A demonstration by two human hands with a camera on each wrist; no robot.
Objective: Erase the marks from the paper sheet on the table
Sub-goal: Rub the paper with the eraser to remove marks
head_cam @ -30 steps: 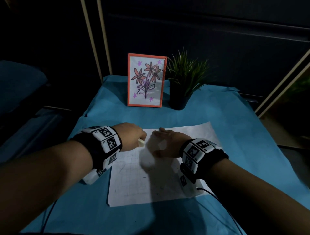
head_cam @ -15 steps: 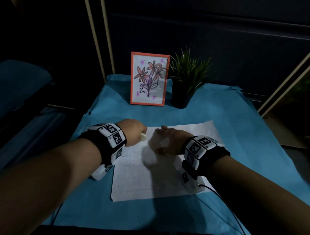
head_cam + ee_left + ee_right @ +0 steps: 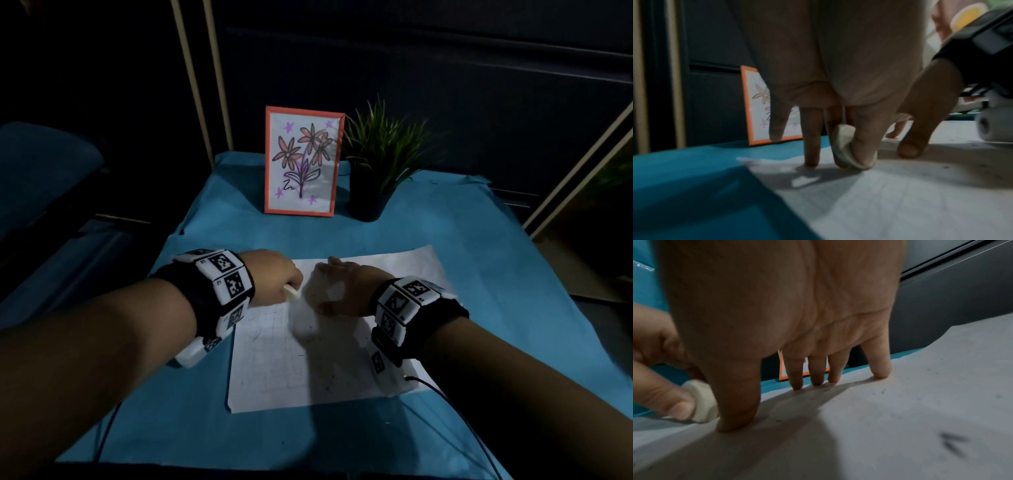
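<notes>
Pinching a small off-white oval eraser [image 3: 846, 146] between thumb and fingertips, the left hand [image 3: 270, 275] holds it tilted, long axis slanting down to its lower end on the white grid-lined paper sheet [image 3: 291, 370], near that sheet's far left corner. Just right of those fingers, the right hand [image 3: 346, 289] presses straight, spread fingers [image 3: 879, 368] on the sheet, which lies on the blue cloth-covered table [image 3: 479, 257], long axis running left to right. Faint dark pencil marks [image 3: 951, 444] show near the right hand; no writing is readable.

paper sheet [image 3: 301, 370]: matt, gridded | tablecloth [image 3: 479, 260]: blue cloth | eraser [image 3: 846, 149]: smooth
</notes>
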